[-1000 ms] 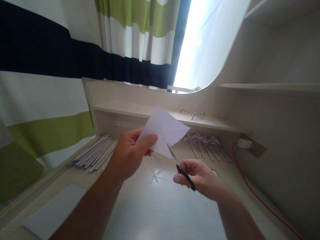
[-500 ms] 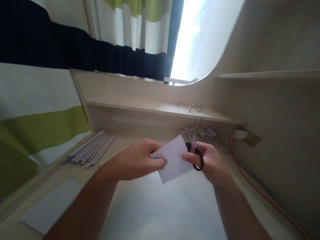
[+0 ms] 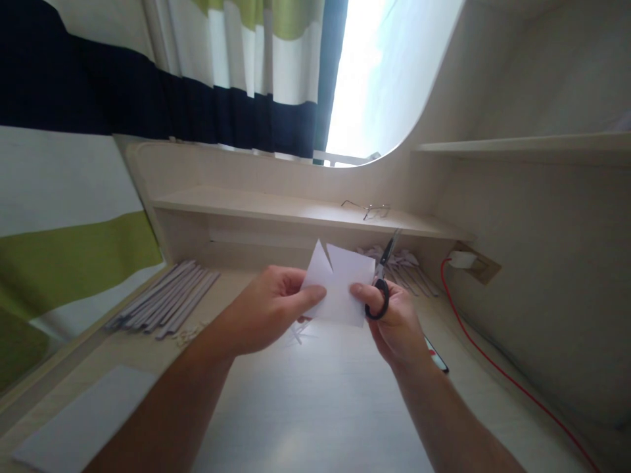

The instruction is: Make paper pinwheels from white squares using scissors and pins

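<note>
Both hands held a small white paper square (image 3: 340, 289) up over the pale desk (image 3: 315, 401), just in front of the low shelf (image 3: 276, 209). The paper looked thin and folded flat, with a narrow V-shaped notch cut into its top edge and the bottom corner hanging free. The left hand (image 3: 269, 309) pinched its left edge between thumb and fingers. The right hand (image 3: 394, 318) pressed its thumb on the paper's right edge while its fingers were hooked through the black loops of a pair of scissors (image 3: 382, 282), whose blades pointed up and away behind the sheet. Rolled paper sticks (image 3: 162, 305) lay in a row at the left, a flat white sheet (image 3: 83, 424) near the corner, and a red cable (image 3: 493, 368) trailed along the right.
</note>
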The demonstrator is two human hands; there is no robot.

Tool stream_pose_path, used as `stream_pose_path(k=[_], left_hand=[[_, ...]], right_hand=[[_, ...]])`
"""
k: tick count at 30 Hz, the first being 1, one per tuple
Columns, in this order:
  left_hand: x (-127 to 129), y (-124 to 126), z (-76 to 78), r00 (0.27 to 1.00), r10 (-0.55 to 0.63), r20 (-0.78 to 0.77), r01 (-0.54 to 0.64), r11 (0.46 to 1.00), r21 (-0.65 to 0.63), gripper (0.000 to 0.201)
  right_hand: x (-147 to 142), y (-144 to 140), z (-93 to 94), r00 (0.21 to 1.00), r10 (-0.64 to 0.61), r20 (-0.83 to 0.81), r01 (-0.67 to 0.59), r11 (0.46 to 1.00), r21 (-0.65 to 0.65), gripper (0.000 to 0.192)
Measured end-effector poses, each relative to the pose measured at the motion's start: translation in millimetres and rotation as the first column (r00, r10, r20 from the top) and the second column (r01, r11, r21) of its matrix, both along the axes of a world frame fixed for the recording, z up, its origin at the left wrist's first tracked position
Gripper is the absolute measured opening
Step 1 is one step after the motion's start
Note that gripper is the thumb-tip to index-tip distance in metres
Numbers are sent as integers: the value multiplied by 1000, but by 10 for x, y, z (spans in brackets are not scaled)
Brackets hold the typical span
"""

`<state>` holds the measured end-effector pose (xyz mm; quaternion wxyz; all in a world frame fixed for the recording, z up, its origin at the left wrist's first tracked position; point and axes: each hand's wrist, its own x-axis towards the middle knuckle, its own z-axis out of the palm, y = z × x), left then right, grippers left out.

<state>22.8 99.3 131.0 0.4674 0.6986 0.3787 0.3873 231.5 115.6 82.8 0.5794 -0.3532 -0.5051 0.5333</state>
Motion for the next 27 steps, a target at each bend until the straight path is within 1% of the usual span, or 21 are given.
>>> stream_pose_path(k=[4, 6, 8, 10, 12, 14, 16, 19, 21, 27], left_hand=[[-1, 16, 10, 994, 100, 40, -103, 993, 66, 36], [-46, 23, 24, 988, 148, 49, -152, 984, 93, 38], [-112, 21, 44, 979, 193, 69, -201, 971, 128, 38], [-182, 6, 70, 966, 237, 102, -252, 952, 172, 38], [-241, -18, 99, 951, 282, 130, -305, 927, 217, 36], [-282, -51, 123, 938, 316, 144, -344, 904, 255, 33], [-306, -85, 137, 925, 351, 147, -379, 880, 287, 32], [-315, -123, 143, 901, 409, 146, -434, 838, 330, 32], [-307, -134, 143, 888, 433, 153, -458, 817, 349, 31], [-260, -142, 154, 890, 431, 146, -453, 813, 365, 32]], right_hand=[[41, 32, -25, 997, -1, 72, -2, 999, 47, 25], [83, 41, 4, 991, 29, 134, -39, 997, 70, 26], [140, 33, 70, 971, 76, 226, -97, 992, 85, 30], [210, 7, 160, 924, 138, 356, -175, 982, 75, 35], [279, -31, 246, 834, 230, 501, -273, 962, 14, 38], [333, -74, 307, 748, 321, 581, -352, 934, -63, 42], [362, -116, 335, 698, 386, 602, -395, 910, -125, 45], [360, -168, 334, 663, 441, 605, -417, 889, -190, 44], [337, -193, 326, 649, 451, 613, -421, 884, -205, 43], [234, -230, 307, 631, 453, 629, -422, 882, -211, 41]])
